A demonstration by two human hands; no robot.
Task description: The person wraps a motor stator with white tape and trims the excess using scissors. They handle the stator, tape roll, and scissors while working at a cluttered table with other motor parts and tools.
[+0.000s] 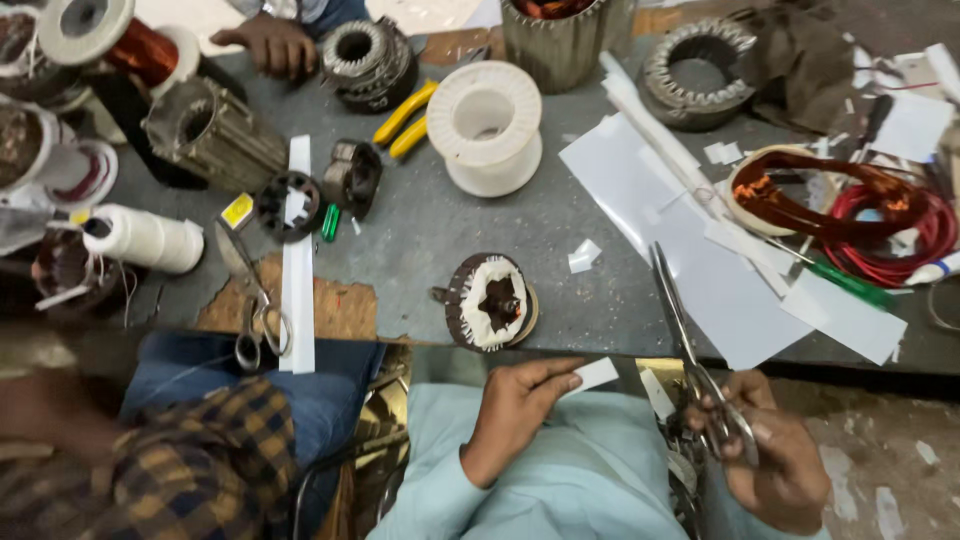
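While the left hand [515, 405] pinches a white paper strip [592, 376] at the table's [420, 230] near edge, its long axis points right toward scissors [690, 360] clasped in the right hand [770, 455].

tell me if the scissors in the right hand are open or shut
Shut. The scissors in the right hand show their two long blades lying together as one narrow line, with no gap visible between them.

Small white paper strip [592, 376] pinched flat; long steel scissors [690, 355] gripped, blades pointing upward
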